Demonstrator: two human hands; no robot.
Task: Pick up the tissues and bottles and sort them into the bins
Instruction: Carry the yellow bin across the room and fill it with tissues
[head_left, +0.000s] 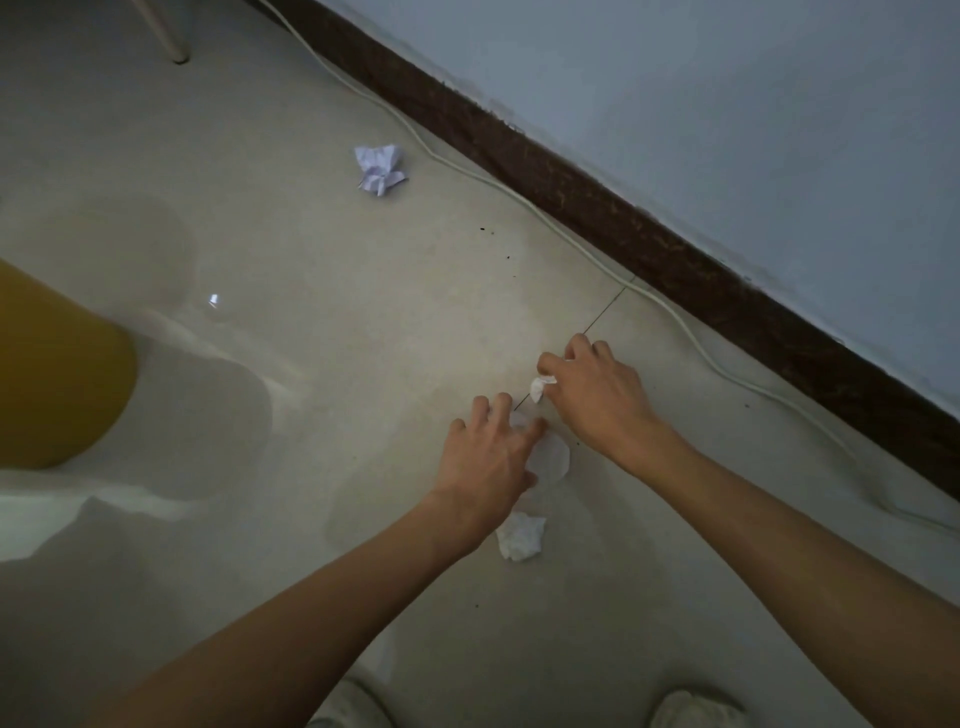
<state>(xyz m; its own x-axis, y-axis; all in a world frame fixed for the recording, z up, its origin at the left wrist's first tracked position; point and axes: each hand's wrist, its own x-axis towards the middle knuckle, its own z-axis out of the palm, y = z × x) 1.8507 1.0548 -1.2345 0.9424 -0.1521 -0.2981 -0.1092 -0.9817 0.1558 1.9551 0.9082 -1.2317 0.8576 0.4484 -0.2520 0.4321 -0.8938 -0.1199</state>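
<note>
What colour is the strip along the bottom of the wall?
The skirting strip is dark brown, clearest in the head view.

Forearms bare; left hand, right hand bare; pale whitish shoes.

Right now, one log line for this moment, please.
right hand: pinches small tissue | left hand: over second tissue, grip unclear | third tissue on floor
</note>
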